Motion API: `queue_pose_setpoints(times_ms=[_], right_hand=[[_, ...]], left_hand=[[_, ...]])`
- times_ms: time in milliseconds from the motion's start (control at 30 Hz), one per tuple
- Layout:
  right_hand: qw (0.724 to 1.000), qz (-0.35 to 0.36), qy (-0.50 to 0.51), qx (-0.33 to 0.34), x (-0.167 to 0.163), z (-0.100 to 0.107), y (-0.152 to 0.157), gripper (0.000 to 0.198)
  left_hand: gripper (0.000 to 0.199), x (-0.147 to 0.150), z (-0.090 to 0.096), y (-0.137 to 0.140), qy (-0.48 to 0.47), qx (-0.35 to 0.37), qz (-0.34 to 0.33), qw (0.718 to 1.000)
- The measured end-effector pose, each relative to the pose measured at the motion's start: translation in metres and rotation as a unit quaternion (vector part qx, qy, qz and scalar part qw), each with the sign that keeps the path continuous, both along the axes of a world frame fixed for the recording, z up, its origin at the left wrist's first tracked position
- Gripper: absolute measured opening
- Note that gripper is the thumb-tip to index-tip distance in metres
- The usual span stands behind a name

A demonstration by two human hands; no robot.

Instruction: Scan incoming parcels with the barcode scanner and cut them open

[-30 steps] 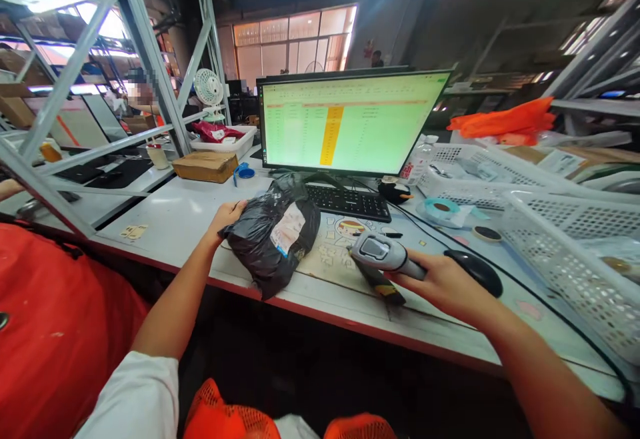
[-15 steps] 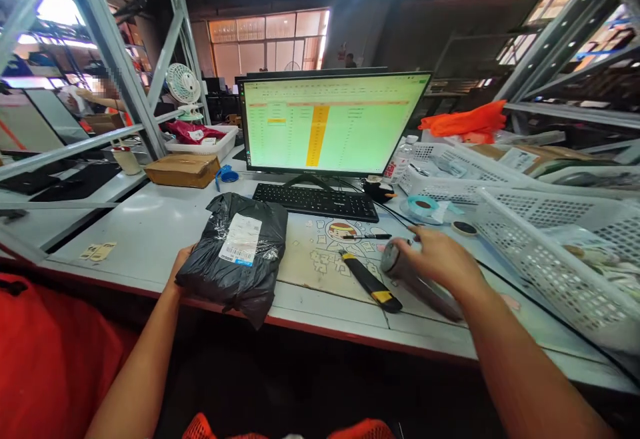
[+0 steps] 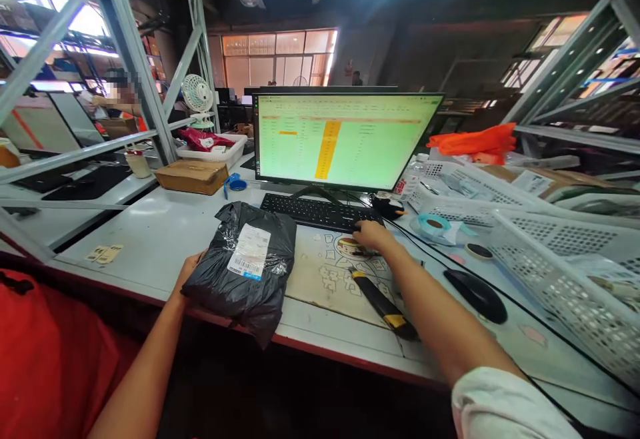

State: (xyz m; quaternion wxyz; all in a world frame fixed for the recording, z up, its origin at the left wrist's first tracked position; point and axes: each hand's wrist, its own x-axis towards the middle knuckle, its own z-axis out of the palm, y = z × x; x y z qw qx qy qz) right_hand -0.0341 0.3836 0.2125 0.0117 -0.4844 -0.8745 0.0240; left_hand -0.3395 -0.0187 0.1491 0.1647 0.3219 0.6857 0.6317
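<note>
A black plastic-wrapped parcel [image 3: 207, 282] with a white barcode label lies tilted at the table's front edge. My left hand [image 3: 191, 267] grips its left side, with most fingers hidden by the plastic. My right hand [image 3: 371, 234] is over the right end of the black keyboard [image 3: 305, 212], fingertips down at the keys, holding nothing. Below that hand lies a black and yellow utility knife [image 3: 377, 299]. To the right of my forearm rests a black mouse [image 3: 476, 295]. The lit monitor [image 3: 345, 139] behind the keyboard shows a spreadsheet.
White perforated baskets [image 3: 545, 252] line the right side. A teal tape roll [image 3: 434, 224] and a smaller dark roll [image 3: 479, 251] lie beside them. A cardboard box [image 3: 193, 178] and a blue tape roll [image 3: 237, 184] stand back left. A metal frame [image 3: 137, 59] rises at left.
My right hand has left a blurred grey object and moved up and left to the keyboard. The mouse has come into sight. The view has tilted slightly; my left hand stays on the parcel.
</note>
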Motion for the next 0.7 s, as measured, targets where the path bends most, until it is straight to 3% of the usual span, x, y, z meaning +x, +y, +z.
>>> queue_pose_setpoints(times_ms=[133, 233, 300, 367, 467, 533, 633, 700], right_hand=[[1.0, 0.023, -0.006, -0.002, -0.011, 0.007, -0.003, 0.062], [0.999, 0.04, -0.006, 0.005, -0.012, 0.02, -0.025, 0.062], [0.998, 0.063, -0.003, 0.011, 0.001, 0.026, -0.053, 0.059], [0.996, 0.089, -0.011, 0.018, 0.025, 0.026, -0.088, 0.055], [0.993, 0.101, -0.046, 0.04, 0.07, 0.003, -0.138, 0.056], [0.993, 0.094, -0.048, 0.049, 0.098, -0.023, -0.158, 0.06], [0.991, 0.101, 0.01, 0.082, 0.126, -0.063, -0.163, 0.06], [0.988, 0.098, 0.069, 0.1, 0.134, -0.076, -0.154, 0.058]], left_hand=[[0.046, 0.007, 0.0, 0.001, 0.01, 0.0, 0.006, 1.0], [0.049, 0.003, 0.006, -0.001, 0.031, 0.002, 0.029, 0.999], [0.051, -0.004, 0.02, -0.008, 0.065, 0.004, 0.073, 0.995], [0.053, -0.01, 0.042, -0.019, 0.157, 0.0, 0.142, 0.977], [0.049, -0.003, 0.081, -0.032, 0.391, 0.024, 0.195, 0.899], [0.039, 0.014, 0.098, -0.031, 0.536, 0.077, 0.142, 0.828], [0.024, 0.053, 0.094, -0.018, 0.669, 0.12, -0.01, 0.734], [0.02, 0.082, 0.077, -0.01, 0.699, 0.106, -0.093, 0.702]])
